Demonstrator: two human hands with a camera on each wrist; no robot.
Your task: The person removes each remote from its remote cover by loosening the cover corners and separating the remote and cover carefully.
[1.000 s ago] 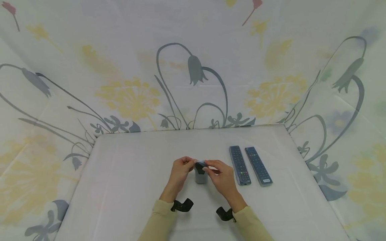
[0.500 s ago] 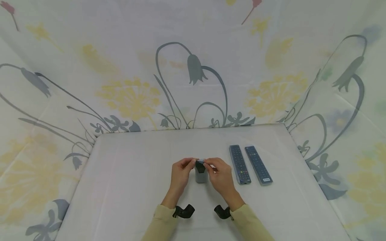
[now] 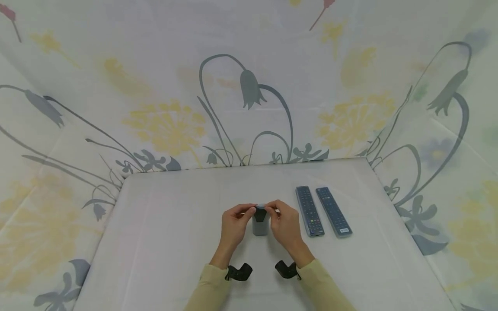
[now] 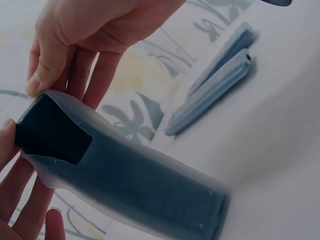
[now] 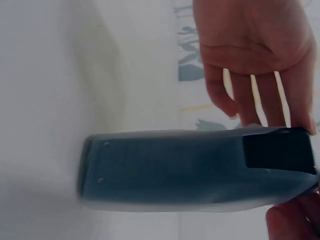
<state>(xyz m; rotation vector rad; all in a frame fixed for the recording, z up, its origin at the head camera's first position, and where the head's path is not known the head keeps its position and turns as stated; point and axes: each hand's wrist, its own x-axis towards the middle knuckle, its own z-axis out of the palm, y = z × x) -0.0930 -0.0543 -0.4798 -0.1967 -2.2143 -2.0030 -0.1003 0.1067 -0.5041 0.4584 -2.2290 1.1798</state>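
A dark remote control [image 3: 260, 215] stands on end on the white table in a translucent bluish sleeve [image 3: 260, 228]. Its bare black end shows through a notch at the sleeve's upper rim. My left hand [image 3: 233, 224] pinches the left side of that rim, and my right hand [image 3: 285, 222] pinches the right side. In the left wrist view the remote's black end [image 4: 57, 132] lies between the two thumbs, with the right hand [image 4: 85, 40] above it. From the right wrist, the sleeve [image 5: 175, 167] looks long, with small raised dots; the left hand [image 5: 257, 55] is beyond.
Two more remotes in clear covers lie to the right, a nearer one [image 3: 310, 211] and one farther right [image 3: 333, 211]. The white table [image 3: 167, 242] meets flower-printed cloth walls [image 3: 249, 125] behind and at both sides. Black camera mounts [image 3: 239, 272] sit on both wrists.
My right thumb and fingers have moved up from the black end to the sleeve's rim. The left hand has barely shifted, and the remote stays standing in place.
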